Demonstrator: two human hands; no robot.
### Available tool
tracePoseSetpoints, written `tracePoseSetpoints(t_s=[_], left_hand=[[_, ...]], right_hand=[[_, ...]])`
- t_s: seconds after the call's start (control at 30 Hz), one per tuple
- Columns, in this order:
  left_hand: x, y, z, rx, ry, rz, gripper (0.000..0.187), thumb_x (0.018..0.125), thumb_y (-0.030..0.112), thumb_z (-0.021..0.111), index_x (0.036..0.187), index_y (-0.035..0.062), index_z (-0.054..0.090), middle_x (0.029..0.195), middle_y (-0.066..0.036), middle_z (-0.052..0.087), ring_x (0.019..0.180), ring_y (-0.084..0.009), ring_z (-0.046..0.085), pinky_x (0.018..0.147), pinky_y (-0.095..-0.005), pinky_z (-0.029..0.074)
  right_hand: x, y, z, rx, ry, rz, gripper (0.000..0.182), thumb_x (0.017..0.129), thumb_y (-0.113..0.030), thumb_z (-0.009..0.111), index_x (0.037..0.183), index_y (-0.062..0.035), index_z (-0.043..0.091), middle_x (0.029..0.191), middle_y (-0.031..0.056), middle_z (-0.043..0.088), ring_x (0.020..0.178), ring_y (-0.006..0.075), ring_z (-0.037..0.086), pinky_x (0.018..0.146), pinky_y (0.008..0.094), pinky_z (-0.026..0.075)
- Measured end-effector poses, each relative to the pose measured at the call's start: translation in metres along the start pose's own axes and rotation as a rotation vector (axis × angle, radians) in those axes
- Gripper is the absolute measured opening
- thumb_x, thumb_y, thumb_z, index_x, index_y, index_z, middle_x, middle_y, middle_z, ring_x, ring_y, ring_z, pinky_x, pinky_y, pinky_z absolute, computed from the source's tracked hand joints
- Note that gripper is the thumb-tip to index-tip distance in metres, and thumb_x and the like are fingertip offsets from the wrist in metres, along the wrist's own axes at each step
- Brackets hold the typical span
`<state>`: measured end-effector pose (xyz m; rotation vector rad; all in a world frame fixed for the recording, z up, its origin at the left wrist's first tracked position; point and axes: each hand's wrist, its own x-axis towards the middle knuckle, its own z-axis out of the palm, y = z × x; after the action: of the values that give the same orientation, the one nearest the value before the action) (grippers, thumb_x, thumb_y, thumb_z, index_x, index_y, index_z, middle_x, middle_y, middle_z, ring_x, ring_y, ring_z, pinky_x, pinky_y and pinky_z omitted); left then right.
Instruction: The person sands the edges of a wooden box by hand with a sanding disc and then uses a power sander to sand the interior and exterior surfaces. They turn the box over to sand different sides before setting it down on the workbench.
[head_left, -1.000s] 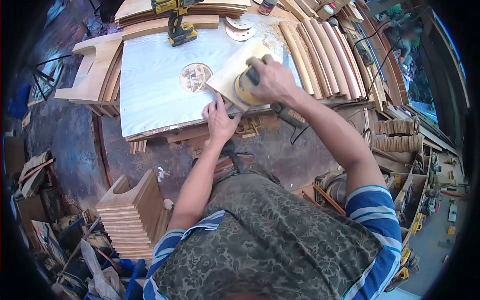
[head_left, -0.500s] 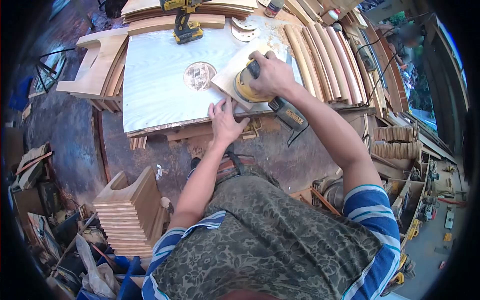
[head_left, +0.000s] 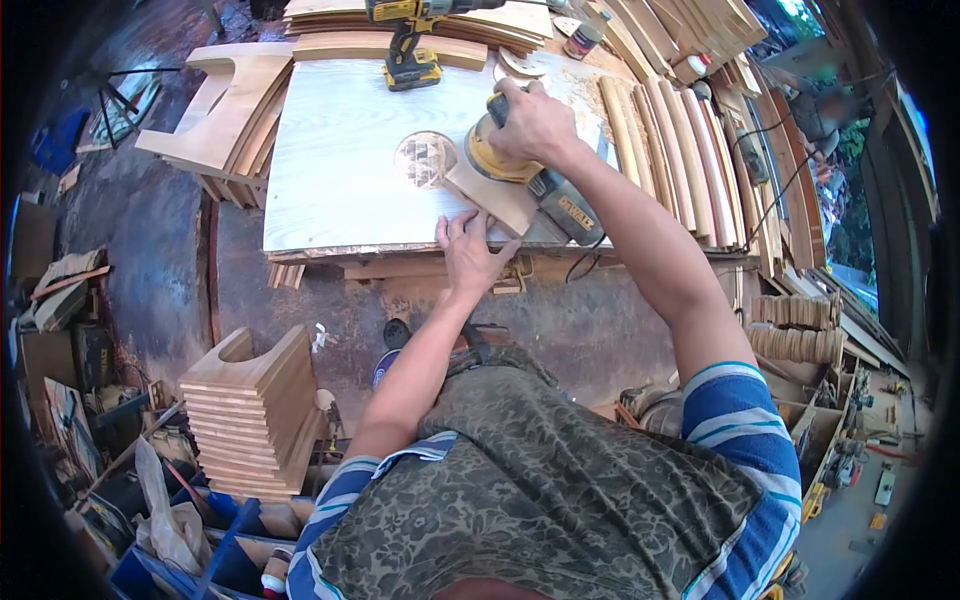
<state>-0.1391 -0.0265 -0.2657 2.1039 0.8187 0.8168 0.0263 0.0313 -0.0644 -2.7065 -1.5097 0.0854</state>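
My right hand (head_left: 533, 122) is wrapped round the top of a yellow and black DeWalt orbital sander (head_left: 485, 150). The sander's pad rests on a pale wooden board (head_left: 497, 200), covering part of it. The board lies slantwise near the front edge of a white wood-grain worktop (head_left: 340, 160). Against the board's near edge is my left hand (head_left: 472, 258), its fingers spread and fingertips at the wood. A black dust box (head_left: 570, 210) marked DeWalt sticks out from the sander toward me. Left of the board is a round cutout (head_left: 425, 160) in the worktop.
A yellow cordless drill (head_left: 410, 45) stands at the back beside stacked planks (head_left: 390, 48). Sanding discs (head_left: 522, 64) and a small bottle (head_left: 583, 38) lie behind the sander. Rounded wooden strips (head_left: 680, 150) line the right. Stacked curved-cut panels (head_left: 245, 415) stand at lower left.
The camera view has shifted, so the worktop sits further right and lower. The sander has moved toward the board's far left part, baring its near right corner. My left hand stays at the near edge.
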Motion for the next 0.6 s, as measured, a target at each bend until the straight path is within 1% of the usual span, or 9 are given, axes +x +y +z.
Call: tracePoseSetpoints(t_s=[0.07,0.1,0.2,0.27,0.33,0.4,0.47,0.53,0.6], left_hand=[[0.001,0.002,-0.002,-0.007,-0.023,0.010,0.070,0.076,0.038,0.091,0.132,0.0052,0.064,0.117,-0.010,0.071,0.129,-0.0337,0.053,0.121,-0.0645,0.020],[0.001,0.002,-0.001,-0.009,-0.019,0.004,0.070,0.076,0.038,0.091,0.132,0.0052,0.064,0.117,-0.010,0.071,0.129,-0.0337,0.053,0.121,-0.0645,0.020],[0.003,0.001,-0.002,-0.011,-0.042,-0.005,0.067,0.076,0.038,0.091,0.128,0.0052,0.066,0.118,-0.011,0.071,0.126,-0.0334,0.054,0.121,-0.0641,0.020],[0.001,0.001,-0.004,0.006,-0.058,0.017,0.063,0.076,0.039,0.090,0.124,0.0052,0.068,0.118,-0.011,0.071,0.125,-0.0333,0.054,0.121,-0.0638,0.020],[0.001,0.002,-0.006,0.014,-0.074,0.020,0.062,0.077,0.040,0.090,0.123,0.0053,0.068,0.118,-0.011,0.071,0.124,-0.0332,0.054,0.121,-0.0635,0.020],[0.002,0.001,-0.009,0.025,-0.076,0.017,0.061,0.077,0.041,0.089,0.122,0.0054,0.069,0.118,-0.012,0.070,0.124,-0.0330,0.054,0.122,-0.0633,0.019],[0.002,-0.002,-0.010,0.013,-0.120,0.038,0.059,0.078,0.041,0.088,0.121,0.0050,0.069,0.117,-0.014,0.069,0.124,-0.0329,0.054,0.123,-0.0627,0.019],[0.001,-0.001,-0.011,0.026,-0.117,0.032,0.057,0.079,0.041,0.087,0.120,0.0045,0.070,0.116,-0.015,0.069,0.124,-0.0328,0.054,0.124,-0.0621,0.019],[0.001,-0.002,-0.011,0.037,-0.095,0.052,0.053,0.079,0.040,0.086,0.117,0.0055,0.072,0.109,-0.011,0.073,0.120,-0.0312,0.056,0.123,-0.0611,0.020]], right_hand=[[-0.008,-0.002,-0.004,-0.035,-0.063,-0.080,0.061,0.087,-0.044,0.070,0.139,-0.0149,0.056,0.123,0.0310,0.063,0.103,0.0468,0.073,0.088,0.0528,0.060],[-0.015,-0.004,0.002,-0.017,-0.026,-0.102,0.070,0.075,-0.036,0.075,0.141,-0.0196,0.058,0.119,0.0283,0.065,0.097,0.0459,0.074,0.087,0.0501,0.061],[-0.035,-0.018,0.003,-0.020,-0.069,-0.154,0.070,0.074,-0.035,0.075,0.140,-0.0194,0.058,0.118,0.0281,0.065,0.097,0.0458,0.074,0.087,0.0499,0.061],[-0.030,-0.016,0.003,-0.013,-0.064,-0.133,0.070,0.074,-0.034,0.075,0.141,-0.0193,0.058,0.120,0.0267,0.065,0.099,0.0451,0.074,0.088,0.0495,0.061],[-0.009,-0.009,0.003,0.018,-0.023,-0.092,0.071,0.075,-0.034,0.075,0.142,-0.0190,0.057,0.123,0.0255,0.064,0.102,0.0448,0.073,0.089,0.0494,0.061],[0.002,-0.003,-0.001,0.008,-0.019,-0.107,0.071,0.076,-0.035,0.075,0.143,-0.0190,0.056,0.125,0.0251,0.064,0.104,0.0450,0.073,0.090,0.0499,0.061],[0.009,0.000,0.001,-0.007,-0.031,-0.140,0.064,0.085,-0.044,0.072,0.140,-0.0157,0.056,0.124,0.0309,0.062,0.101,0.0470,0.073,0.089,0.0525,0.059],[-0.005,-0.009,0.000,-0.011,-0.027,-0.187,0.061,0.086,-0.045,0.071,0.137,-0.0148,0.057,0.123,0.0312,0.062,0.100,0.0473,0.073,0.087,0.0533,0.060],[-0.022,-0.026,0.004,0.036,-0.035,-0.236,0.060,0.086,-0.045,0.071,0.135,-0.0136,0.059,0.121,0.0302,0.063,0.097,0.0468,0.073,0.084,0.0549,0.060]])
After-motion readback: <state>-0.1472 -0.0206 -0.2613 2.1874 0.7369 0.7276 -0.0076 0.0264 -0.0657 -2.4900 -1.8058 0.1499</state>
